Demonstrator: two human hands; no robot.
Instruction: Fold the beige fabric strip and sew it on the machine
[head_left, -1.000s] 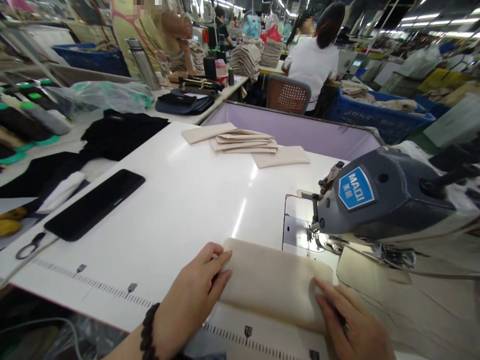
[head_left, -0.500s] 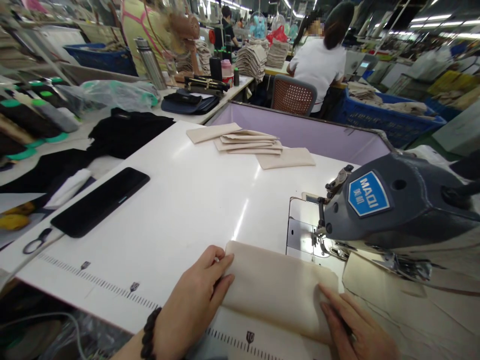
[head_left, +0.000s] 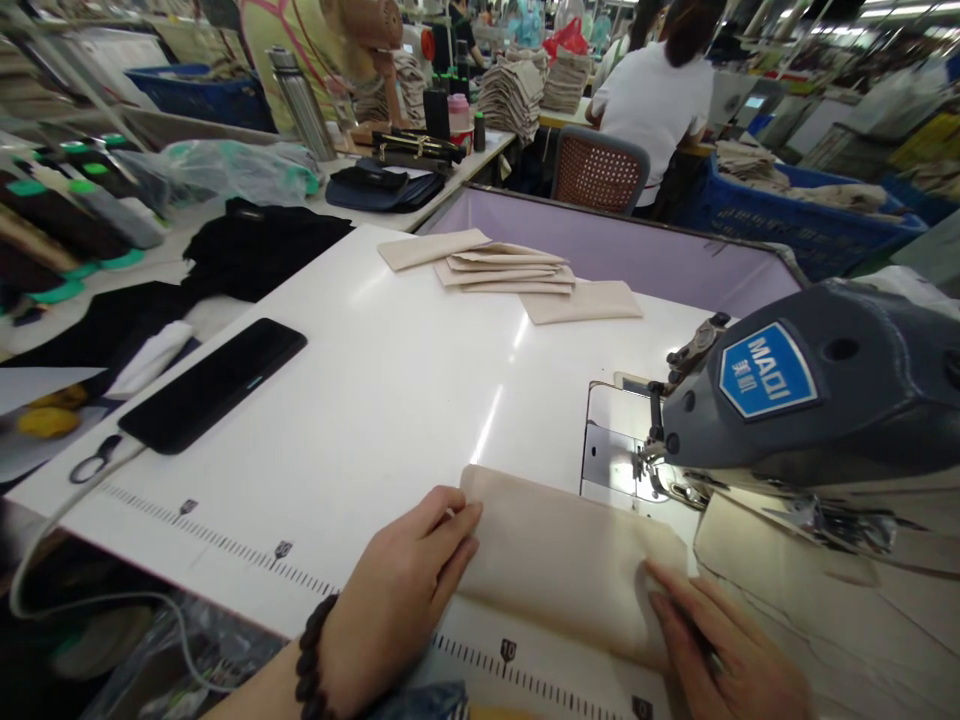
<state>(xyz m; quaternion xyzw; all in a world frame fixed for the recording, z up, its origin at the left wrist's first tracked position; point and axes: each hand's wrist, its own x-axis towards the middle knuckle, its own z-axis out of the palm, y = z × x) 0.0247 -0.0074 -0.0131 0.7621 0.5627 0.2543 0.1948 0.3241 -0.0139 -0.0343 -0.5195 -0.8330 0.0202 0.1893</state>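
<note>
A folded beige fabric piece (head_left: 562,570) lies at the front of the white table, held at both ends. My left hand (head_left: 409,580), with a dark bead bracelet on the wrist, pinches its left edge between thumb and fingers. At the other end, my right hand (head_left: 720,640) grips the right edge, fingers closed on the cloth. Just beyond the fabric stands the sewing machine (head_left: 817,380), its lit needle area (head_left: 641,468) near the piece's far right corner. More beige cloth (head_left: 795,570) lies under the machine arm, to the right of my right hand.
Several folded beige pieces (head_left: 510,268) lie at the table's far edge, before a lilac-lined trough (head_left: 600,235). A phone (head_left: 214,385) with a cable rests on the left. Thread cones (head_left: 112,200) and black cloth (head_left: 262,245) are farther left. A person in white (head_left: 652,105) sits ahead.
The camera view has shifted slightly, so the table and machine appear moved a little. Both hands keep the same hold on the beige fabric.
</note>
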